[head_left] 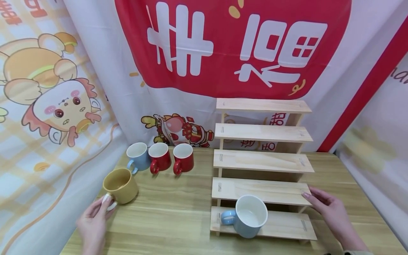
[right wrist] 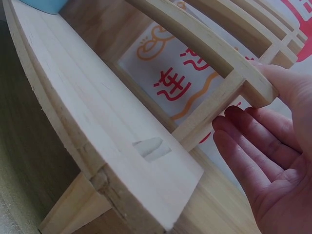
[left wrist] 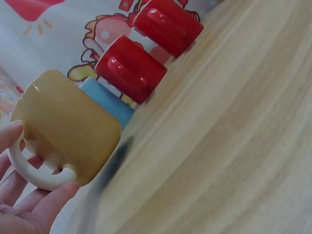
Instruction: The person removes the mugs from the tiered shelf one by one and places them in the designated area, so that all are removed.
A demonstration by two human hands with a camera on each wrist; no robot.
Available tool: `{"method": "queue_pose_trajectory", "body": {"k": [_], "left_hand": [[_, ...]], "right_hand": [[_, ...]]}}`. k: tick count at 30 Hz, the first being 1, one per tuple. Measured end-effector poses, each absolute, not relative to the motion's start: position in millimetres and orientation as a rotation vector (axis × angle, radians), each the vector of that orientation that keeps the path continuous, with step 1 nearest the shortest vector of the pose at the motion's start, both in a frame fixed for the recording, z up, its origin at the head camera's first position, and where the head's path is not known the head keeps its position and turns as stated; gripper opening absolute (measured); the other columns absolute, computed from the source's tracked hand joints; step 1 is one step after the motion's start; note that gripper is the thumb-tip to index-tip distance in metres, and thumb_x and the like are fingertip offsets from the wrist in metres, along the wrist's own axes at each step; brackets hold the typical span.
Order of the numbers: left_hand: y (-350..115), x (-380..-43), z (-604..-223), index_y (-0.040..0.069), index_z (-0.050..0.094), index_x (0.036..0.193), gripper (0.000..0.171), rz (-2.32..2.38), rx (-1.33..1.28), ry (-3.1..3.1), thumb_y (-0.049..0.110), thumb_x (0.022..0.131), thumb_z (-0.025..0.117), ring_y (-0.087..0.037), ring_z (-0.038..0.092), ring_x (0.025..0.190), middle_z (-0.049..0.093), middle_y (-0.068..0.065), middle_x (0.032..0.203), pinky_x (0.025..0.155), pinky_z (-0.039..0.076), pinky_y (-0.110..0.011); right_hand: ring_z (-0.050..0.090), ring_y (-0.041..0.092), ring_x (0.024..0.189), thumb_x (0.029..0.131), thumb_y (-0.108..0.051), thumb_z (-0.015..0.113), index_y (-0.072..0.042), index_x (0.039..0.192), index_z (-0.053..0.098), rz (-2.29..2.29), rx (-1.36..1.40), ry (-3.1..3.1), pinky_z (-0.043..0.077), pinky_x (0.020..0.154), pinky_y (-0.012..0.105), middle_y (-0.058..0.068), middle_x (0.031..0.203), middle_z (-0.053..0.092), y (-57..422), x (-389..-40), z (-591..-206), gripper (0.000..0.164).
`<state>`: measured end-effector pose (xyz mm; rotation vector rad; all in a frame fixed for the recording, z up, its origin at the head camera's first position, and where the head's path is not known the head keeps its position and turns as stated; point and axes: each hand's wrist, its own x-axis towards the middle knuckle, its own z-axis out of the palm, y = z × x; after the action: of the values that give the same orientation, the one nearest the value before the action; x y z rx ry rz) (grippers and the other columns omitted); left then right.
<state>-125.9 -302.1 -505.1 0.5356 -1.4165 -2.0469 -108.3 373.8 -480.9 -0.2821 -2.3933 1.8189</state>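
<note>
My left hand (head_left: pixel 94 221) pinches the white handle (left wrist: pixel 41 175) of a mustard-yellow mug (head_left: pixel 121 187) at the left of the table. The mug is upright in the head view, and a dark shadow lies by its base in the left wrist view. On the right, my right hand (head_left: pixel 331 210) grips the right end of the second step from the bottom of a stepped wooden shelf (head_left: pixel 261 159). Its thumb lies over the board, with the other fingers beside the support below. A light blue mug (head_left: pixel 250 219) stands on the lowest step, handle to the left.
Behind the yellow mug, another light blue mug (head_left: pixel 138 157) and two red mugs, one in the middle (head_left: pixel 160 157) and one at the right (head_left: pixel 183 158), stand in a row. Printed cloth (head_left: pixel 178 106) hangs behind the wood-grain table (head_left: pixel 172 219) and along both sides.
</note>
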Motion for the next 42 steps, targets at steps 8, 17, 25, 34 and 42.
{"method": "queue_pose_trajectory", "body": {"k": [8,17,25,34,42], "left_hand": [[-306,-126,-516,-0.013,0.069,0.113,0.030,-2.059,0.532,-1.370,-0.004,0.086,0.079,-0.019,0.075,0.086,0.077,-0.010,0.096,0.073,0.060,-0.036],[-302,-127,-520,-0.009,0.070,0.113,0.029,-2.092,0.580,-1.355,-0.002,0.087,0.079,-0.017,0.075,0.090,0.076,-0.010,0.098,0.077,0.059,-0.034],[-295,-125,-512,-0.005,0.066,0.126,0.045,-2.036,0.664,-1.415,0.008,0.086,0.083,-0.007,0.072,0.094,0.077,0.001,0.100,0.080,0.058,-0.027],[-290,-122,-482,0.009,0.062,0.137,0.056,-2.013,0.667,-1.475,0.011,0.085,0.085,-0.007,0.063,0.115,0.067,-0.003,0.132,0.091,0.049,-0.012],[-272,-122,-442,0.006,0.066,0.133,0.051,-1.985,0.564,-1.488,0.010,0.085,0.085,-0.014,0.063,0.120,0.068,-0.004,0.130,0.093,0.050,-0.014]], "right_hand": [[0.060,-0.009,0.099,0.098,-0.023,0.073,-0.010,0.131,0.068,1.787,-0.279,-2.422,0.053,0.079,0.012,-0.023,0.107,0.068,372,-107,-478,0.036],[0.060,-0.008,0.099,0.099,-0.025,0.072,-0.012,0.131,0.068,1.802,-0.284,-2.421,0.053,0.079,0.012,-0.023,0.108,0.068,373,-107,-477,0.035],[0.060,-0.009,0.099,0.099,-0.026,0.072,-0.013,0.132,0.067,1.803,-0.285,-2.426,0.053,0.079,0.012,-0.024,0.108,0.067,373,-107,-477,0.036],[0.061,-0.007,0.099,0.099,-0.023,0.071,-0.020,0.126,0.070,1.859,-0.259,-2.381,0.053,0.079,0.011,-0.022,0.108,0.069,373,-106,-478,0.028],[0.062,-0.007,0.099,0.099,-0.022,0.071,-0.021,0.126,0.070,1.872,-0.262,-2.369,0.053,0.079,0.011,-0.022,0.108,0.069,373,-107,-478,0.027]]}}
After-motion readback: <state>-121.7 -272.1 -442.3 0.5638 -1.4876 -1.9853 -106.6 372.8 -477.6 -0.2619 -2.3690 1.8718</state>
